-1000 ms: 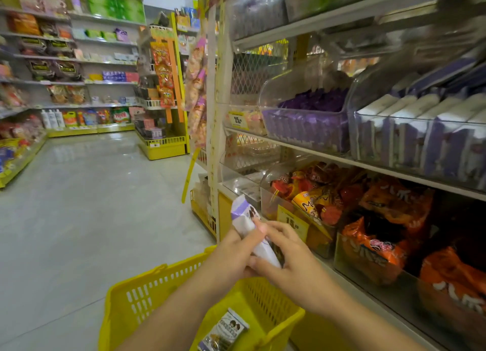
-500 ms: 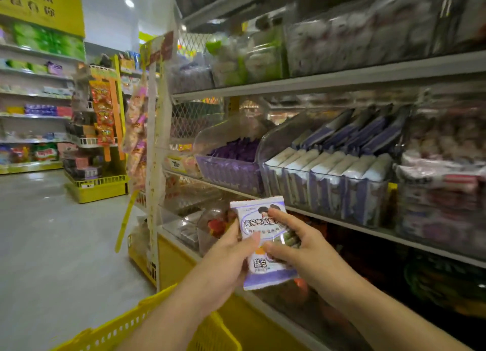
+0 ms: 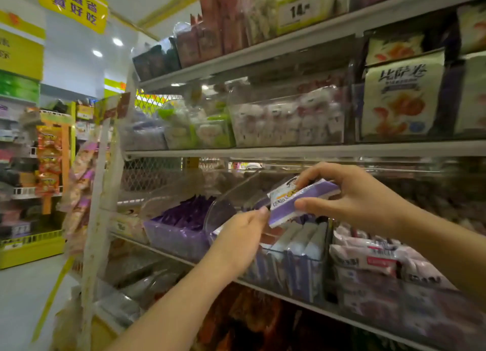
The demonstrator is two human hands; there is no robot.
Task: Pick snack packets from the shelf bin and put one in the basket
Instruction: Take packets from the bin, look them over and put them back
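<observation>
Shop shelving [image 3: 289, 150] is faced; over the clear bin [image 3: 305, 277] a purple snack packet [image 3: 297, 206] is pinched by the right hand [image 3: 360, 195], the left hand [image 3: 239, 235] at its corner, grip unclear. It could be dropped if jostled.

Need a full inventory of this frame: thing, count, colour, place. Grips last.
packet: one, purple and white, above the clear bin
clear bin: one, row of white-purple packets inside, middle shelf
purple packs: many, purple, in the bin to its left
pink-white packs: several, right of the clear bin
white-pink packs: many, shelf above
cream bags: at least two, orange print, shelf above, right
price tag: one, yellow edge, reads 14, top shelf
sign: one, yellow, top left
basket: not in view
right grip: pinches the packet
left grip: at the packet's left corner, hold unclear
</observation>
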